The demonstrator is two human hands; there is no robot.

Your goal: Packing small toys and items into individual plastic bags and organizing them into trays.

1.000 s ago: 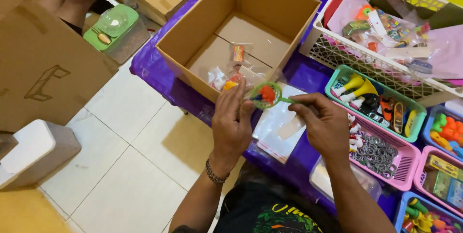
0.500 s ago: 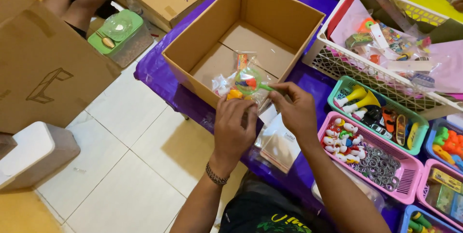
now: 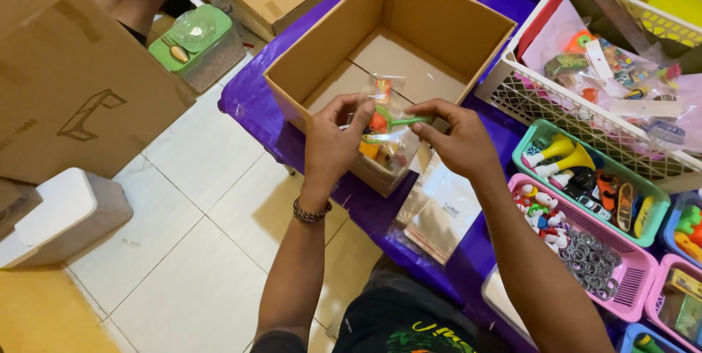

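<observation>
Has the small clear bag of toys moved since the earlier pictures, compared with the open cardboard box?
Yes. The clear bag of toys, held by both the left hand and right hand, was near the cardboard box corner; now it is over the box's front edge.

Clear toy-filled bag upright, held over open cardboard box.
</observation>
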